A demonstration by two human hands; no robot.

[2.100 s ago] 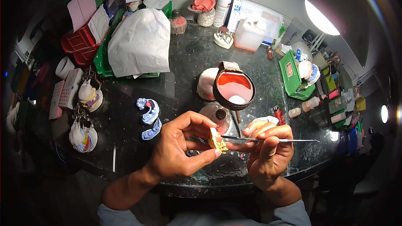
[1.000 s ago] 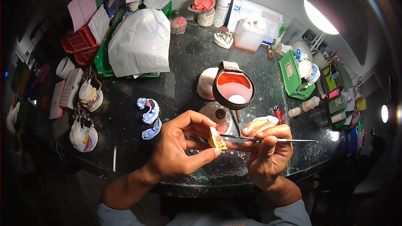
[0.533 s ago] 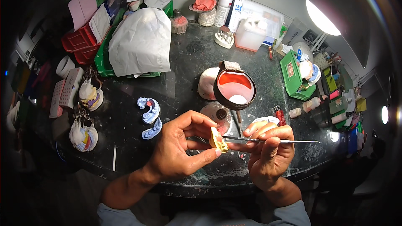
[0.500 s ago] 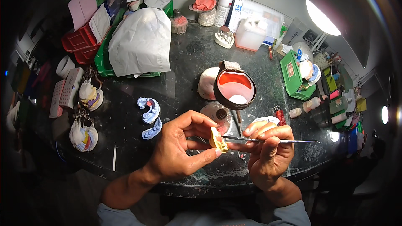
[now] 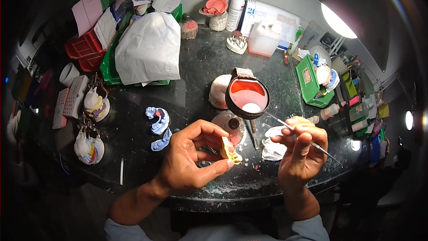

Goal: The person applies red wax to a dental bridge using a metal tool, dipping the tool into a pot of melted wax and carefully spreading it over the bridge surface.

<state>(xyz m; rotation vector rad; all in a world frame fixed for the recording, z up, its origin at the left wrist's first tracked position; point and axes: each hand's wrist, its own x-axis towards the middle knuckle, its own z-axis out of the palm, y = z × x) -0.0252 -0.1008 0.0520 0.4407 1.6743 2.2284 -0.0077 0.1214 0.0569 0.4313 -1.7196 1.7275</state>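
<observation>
Between the thumb and fingers of my left hand (image 5: pixel 189 158) is a small yellow dental model piece (image 5: pixel 230 155), held above the near part of the bench. My right hand (image 5: pixel 304 151) grips a thin double-ended metal wax carver (image 5: pixel 278 120) slantwise. One tip of it lies near the lower right rim of a round dark pan (image 5: pixel 268 109), which holds red-pink wax (image 5: pixel 248 97). Whether that tip touches the pan, I cannot tell. Just beyond my left fingertips stands a glass spirit burner (image 5: pixel 240 135). Crumpled white tissue (image 5: pixel 273 150) lies beside my right hand.
Blue dental casts (image 5: pixel 158 120) lie left of my left hand, with mounted models (image 5: pixel 89 148) farther left. A green bin (image 5: pixel 109 69) under white paper stands at the back left. Another green box (image 5: pixel 307 78) is at the right. A plastic jug (image 5: pixel 263 40) stands behind.
My right hand has moved right, taking the wax carver away from the yellow model piece toward the pan. The carver now slants more steeply. My left hand has barely moved.
</observation>
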